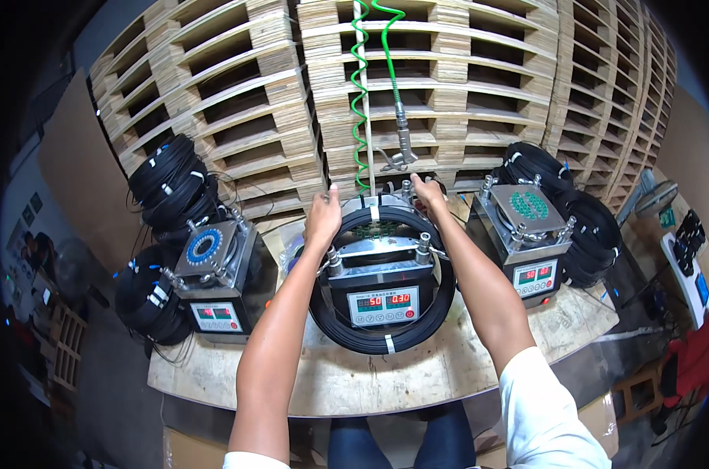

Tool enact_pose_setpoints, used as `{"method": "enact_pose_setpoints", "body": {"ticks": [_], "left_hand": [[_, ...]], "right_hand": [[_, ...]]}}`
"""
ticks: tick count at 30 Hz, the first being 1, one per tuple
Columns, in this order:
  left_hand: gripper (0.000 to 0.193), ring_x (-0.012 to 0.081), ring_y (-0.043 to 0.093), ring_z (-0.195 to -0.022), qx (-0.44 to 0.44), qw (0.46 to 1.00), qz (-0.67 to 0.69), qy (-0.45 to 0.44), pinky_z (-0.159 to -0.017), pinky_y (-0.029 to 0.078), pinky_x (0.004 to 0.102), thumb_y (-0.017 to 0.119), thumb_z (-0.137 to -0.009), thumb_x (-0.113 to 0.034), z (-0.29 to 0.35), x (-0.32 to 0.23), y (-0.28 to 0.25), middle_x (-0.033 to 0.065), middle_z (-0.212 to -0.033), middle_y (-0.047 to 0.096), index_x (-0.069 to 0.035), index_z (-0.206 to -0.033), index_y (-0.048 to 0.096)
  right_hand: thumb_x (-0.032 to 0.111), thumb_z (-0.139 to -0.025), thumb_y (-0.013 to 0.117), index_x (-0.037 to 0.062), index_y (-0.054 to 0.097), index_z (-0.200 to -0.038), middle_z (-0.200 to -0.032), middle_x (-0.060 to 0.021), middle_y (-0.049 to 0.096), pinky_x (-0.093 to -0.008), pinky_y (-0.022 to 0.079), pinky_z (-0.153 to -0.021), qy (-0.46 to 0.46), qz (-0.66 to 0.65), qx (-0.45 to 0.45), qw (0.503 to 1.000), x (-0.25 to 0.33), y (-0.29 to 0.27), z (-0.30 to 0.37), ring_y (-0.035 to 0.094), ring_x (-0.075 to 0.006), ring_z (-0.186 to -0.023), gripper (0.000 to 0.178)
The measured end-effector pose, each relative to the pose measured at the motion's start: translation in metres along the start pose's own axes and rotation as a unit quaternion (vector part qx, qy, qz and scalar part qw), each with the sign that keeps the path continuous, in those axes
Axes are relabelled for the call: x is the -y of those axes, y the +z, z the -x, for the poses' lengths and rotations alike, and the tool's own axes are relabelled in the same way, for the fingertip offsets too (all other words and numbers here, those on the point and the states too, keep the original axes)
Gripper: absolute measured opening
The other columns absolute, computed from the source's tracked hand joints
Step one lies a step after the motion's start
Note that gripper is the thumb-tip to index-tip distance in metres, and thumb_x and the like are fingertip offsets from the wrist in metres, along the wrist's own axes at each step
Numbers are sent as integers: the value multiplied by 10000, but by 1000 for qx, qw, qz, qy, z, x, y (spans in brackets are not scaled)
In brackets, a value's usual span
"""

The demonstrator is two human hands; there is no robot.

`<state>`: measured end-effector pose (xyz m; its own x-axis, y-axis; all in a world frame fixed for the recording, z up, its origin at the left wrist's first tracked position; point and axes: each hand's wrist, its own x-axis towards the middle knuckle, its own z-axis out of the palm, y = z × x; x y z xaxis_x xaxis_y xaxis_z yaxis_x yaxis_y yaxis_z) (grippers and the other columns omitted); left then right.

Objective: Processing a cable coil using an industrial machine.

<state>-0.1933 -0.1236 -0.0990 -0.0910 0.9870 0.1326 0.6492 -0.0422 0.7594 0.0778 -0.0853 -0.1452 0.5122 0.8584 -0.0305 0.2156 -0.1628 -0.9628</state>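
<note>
A coil of black cable, bound with white ties, hangs round the middle machine, a dark box with a metal top and a lit red display. My left hand is beside the coil's upper left, its thumb raised and its fingers apart from the cable as far as I see. My right hand is at the machine's back right, close to a metal post; its thumb points up and its other fingers are mostly hidden. Both forearms reach past the coil's sides.
Similar machines stand at left and right, one with a blue ring, one with green pieces on top. Black cable coils are piled beside them. An air gun hangs from a green hose before stacked wooden pallets. The wooden table has a curved-looking front edge.
</note>
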Motion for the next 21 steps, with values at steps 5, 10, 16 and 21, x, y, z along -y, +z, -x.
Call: {"method": "enact_pose_setpoints", "body": {"ticks": [5,10,16,21], "left_hand": [[747,448,509,-1278,-18,999,13,34,-1054,381,537,379,-962,-637,3,-6,7,287,-1323,570,-37,-1397,477],[731,450,524,-1260,-15,998,22,49,-1045,388,529,394,-968,-622,12,-16,5,298,-1288,589,-32,-1391,478],[722,447,532,-1251,-27,998,17,57,-1040,396,504,406,-967,-617,7,-11,3,300,-1276,595,-26,-1372,489],[686,449,545,-1232,-16,998,28,59,-1031,401,500,430,-965,-584,11,-18,10,301,-1255,607,-26,-1358,499]], "right_hand": [[469,-788,769,-115,673,-887,-747,-139,672,-439,521,-597,-60,100,-149,982,-7,6,-21,655,-269,-642,600],[297,-914,699,57,643,-805,-614,-28,549,-335,364,-419,72,-179,80,978,-8,-12,-29,465,-162,-468,270],[352,-951,651,114,577,-830,-596,-15,527,-290,353,-388,161,-375,181,895,-7,-25,-13,473,-129,-462,277],[400,-906,711,84,565,-823,-599,-33,545,-284,455,-394,109,-205,49,971,-2,-27,-13,524,-139,-471,358]]}}
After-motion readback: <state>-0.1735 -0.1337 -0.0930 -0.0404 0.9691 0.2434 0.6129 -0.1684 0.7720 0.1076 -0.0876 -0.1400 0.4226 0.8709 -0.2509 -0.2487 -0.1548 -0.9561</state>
